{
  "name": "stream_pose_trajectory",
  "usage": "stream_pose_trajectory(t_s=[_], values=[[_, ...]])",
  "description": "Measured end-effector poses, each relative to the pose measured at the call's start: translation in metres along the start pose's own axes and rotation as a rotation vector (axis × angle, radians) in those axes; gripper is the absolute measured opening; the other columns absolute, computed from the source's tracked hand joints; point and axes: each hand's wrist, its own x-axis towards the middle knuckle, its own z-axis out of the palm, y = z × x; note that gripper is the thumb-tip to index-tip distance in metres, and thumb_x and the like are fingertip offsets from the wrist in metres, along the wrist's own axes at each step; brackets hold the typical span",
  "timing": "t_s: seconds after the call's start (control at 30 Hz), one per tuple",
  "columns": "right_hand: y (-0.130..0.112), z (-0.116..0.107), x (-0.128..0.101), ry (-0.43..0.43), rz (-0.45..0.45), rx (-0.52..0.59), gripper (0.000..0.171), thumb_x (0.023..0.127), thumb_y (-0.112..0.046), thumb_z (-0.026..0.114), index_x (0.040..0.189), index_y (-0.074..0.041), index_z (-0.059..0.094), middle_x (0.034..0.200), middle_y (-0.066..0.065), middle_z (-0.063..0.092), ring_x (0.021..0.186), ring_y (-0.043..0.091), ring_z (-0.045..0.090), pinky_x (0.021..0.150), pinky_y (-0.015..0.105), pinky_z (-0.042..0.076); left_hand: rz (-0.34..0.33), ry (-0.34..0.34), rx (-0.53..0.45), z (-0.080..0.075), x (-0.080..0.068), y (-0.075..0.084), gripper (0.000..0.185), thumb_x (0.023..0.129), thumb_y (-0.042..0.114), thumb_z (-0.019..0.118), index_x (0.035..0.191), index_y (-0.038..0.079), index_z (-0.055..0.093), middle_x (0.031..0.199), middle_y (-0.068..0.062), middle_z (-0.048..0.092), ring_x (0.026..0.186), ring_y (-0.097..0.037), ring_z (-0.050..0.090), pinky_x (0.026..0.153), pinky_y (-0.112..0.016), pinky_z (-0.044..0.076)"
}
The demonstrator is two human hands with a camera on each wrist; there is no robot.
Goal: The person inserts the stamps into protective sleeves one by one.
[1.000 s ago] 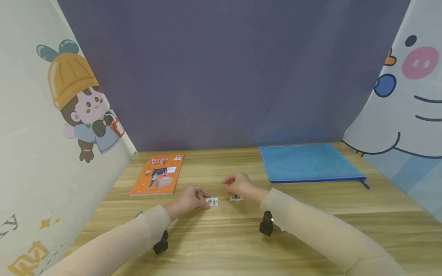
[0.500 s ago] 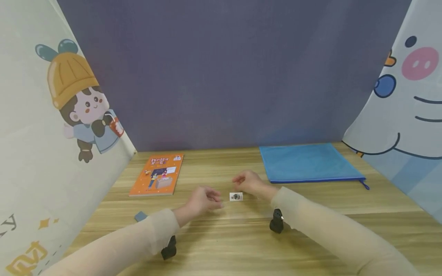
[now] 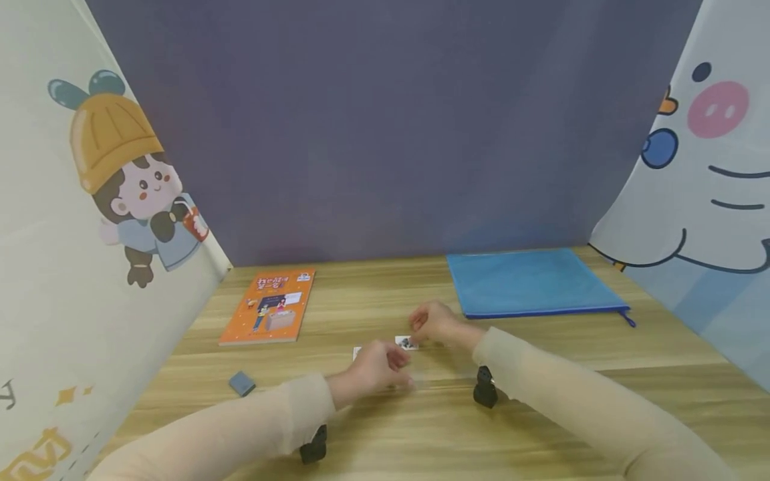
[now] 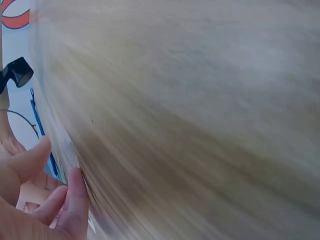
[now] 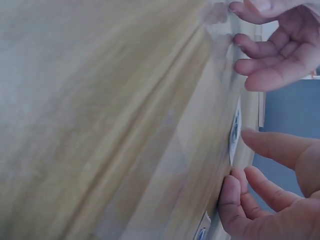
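Observation:
Two small printed paper pieces lie on the wooden table. One, a white picture card (image 3: pixel 406 343), is in plain view between the hands; the other card (image 3: pixel 356 351) is mostly hidden behind my left hand (image 3: pixel 380 366). That hand hovers low over the tabletop with loosely bent fingers, thumb and index finger apart in the left wrist view. My right hand (image 3: pixel 434 322) is just right of the first card, its fingers bent, its thumb (image 5: pixel 275 147) beside the card's edge and a fingertip at the table. A corner of another printed piece (image 5: pixel 202 230) shows below it. A faint clear film (image 5: pixel 160 170) appears on the wood.
An orange book (image 3: pixel 269 307) lies at the back left, with a small blue-grey block (image 3: pixel 242 383) nearer the front. A blue zip pouch (image 3: pixel 538 284) is at the back right. Behind the table (image 3: pixel 397 441) hangs a dark curtain (image 3: pixel 391 133).
My left hand has moved right and nearer the front, past the left card. The right hand has shifted slightly right, uncovering more of the other card. The blue-grey block has come into view.

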Motion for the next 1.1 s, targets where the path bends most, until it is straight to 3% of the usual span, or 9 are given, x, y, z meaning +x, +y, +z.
stream_pose_trajectory(t_s=[0.23, 0.5, 0.7, 0.93, 1.1], values=[[0.0006, 0.0052, 0.0023, 0.015, -0.003, -0.044, 0.041, 0.064, 0.002, 0.085, 0.102, 0.002, 0.07, 0.086, 0.01, 0.066, 0.077, 0.015, 0.058, 0.069, 0.023, 0.053, -0.015, 0.059, 0.068, 0.0066, 0.0019, 0.0004, 0.033, 0.065, 0.011, 0.089, 0.092, 0.001, 0.071, 0.084, -0.005, 0.068, 0.077, -0.012, 0.059, 0.068, -0.021, 0.052], [-0.0027, 0.0081, 0.0007, 0.005, -0.005, -0.071, 0.037, 0.065, 0.005, 0.084, 0.1, 0.002, 0.069, 0.083, 0.009, 0.065, 0.074, 0.013, 0.055, 0.066, 0.021, 0.049, 0.043, 0.083, 0.111, 0.0061, -0.0004, 0.0039, 0.023, 0.066, 0.005, 0.087, 0.078, 0.002, 0.068, 0.074, -0.006, 0.064, 0.067, -0.005, 0.05, 0.06, -0.017, 0.045], [-0.0019, 0.0083, 0.0014, -0.024, 0.004, -0.099, 0.03, 0.067, 0.004, 0.083, 0.095, -0.001, 0.071, 0.082, 0.006, 0.062, 0.074, 0.014, 0.054, 0.063, 0.021, 0.048, 0.056, 0.053, 0.084, 0.0061, -0.0015, 0.0049, 0.017, 0.069, 0.003, 0.085, 0.075, 0.002, 0.069, 0.071, -0.003, 0.067, 0.062, -0.003, 0.053, 0.056, -0.016, 0.047], [0.0016, 0.0063, 0.0032, -0.042, -0.019, -0.166, 0.016, 0.067, 0.0, 0.081, 0.075, -0.005, 0.07, 0.068, -0.001, 0.055, 0.068, 0.013, 0.048, 0.058, 0.021, 0.04, 0.03, 0.029, 0.073, 0.0068, 0.0003, 0.0067, 0.013, 0.072, 0.0, 0.082, 0.072, 0.003, 0.069, 0.067, -0.002, 0.067, 0.057, -0.004, 0.054, 0.052, -0.017, 0.049], [0.0027, 0.0034, 0.0026, -0.034, -0.022, -0.162, 0.012, 0.069, -0.003, 0.082, 0.074, -0.005, 0.071, 0.068, -0.002, 0.06, 0.067, 0.012, 0.049, 0.058, 0.02, 0.041, 0.009, -0.022, -0.007, 0.003, 0.0031, 0.0083, 0.012, 0.074, -0.005, 0.078, 0.073, -0.001, 0.067, 0.066, -0.005, 0.066, 0.053, -0.007, 0.056, 0.049, -0.019, 0.051]])
